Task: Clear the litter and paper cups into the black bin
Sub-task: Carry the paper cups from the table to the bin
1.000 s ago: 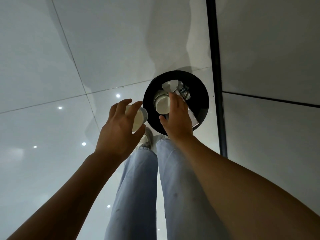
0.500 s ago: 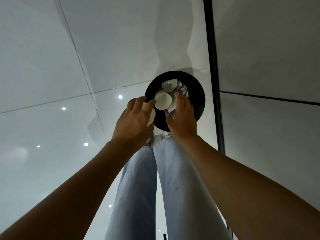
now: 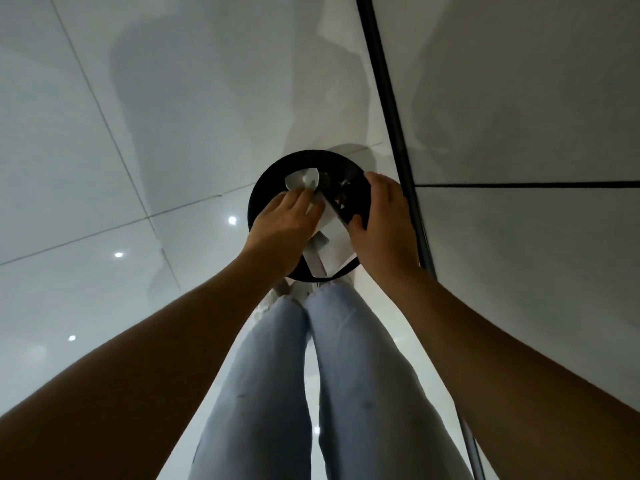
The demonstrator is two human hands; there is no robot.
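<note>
The round black bin [image 3: 266, 181] stands on the floor just ahead of my feet, seen from above. Inside lie a crushed white paper cup [image 3: 304, 178], a sheet of white paper [image 3: 337, 237] and some dark litter [image 3: 341, 195]. My left hand [image 3: 282, 225] lies palm down over the bin's left half, its fingers stretched onto the white cups beneath; the cup it carried is hidden under it. My right hand [image 3: 386, 220] grips the bin's right rim, thumb inside and fingers outside.
Glossy white floor tiles [image 3: 104, 168] reflect ceiling lights on the left. A dark strip [image 3: 391, 109] runs along the floor just right of the bin, with a grey wall panel [image 3: 519, 271] beyond it. My legs in light jeans [image 3: 311, 375] stand right behind the bin.
My left hand moved right from the bin's edge to over its opening and lowered onto the contents. My right hand left the litter and took hold of the right rim.
</note>
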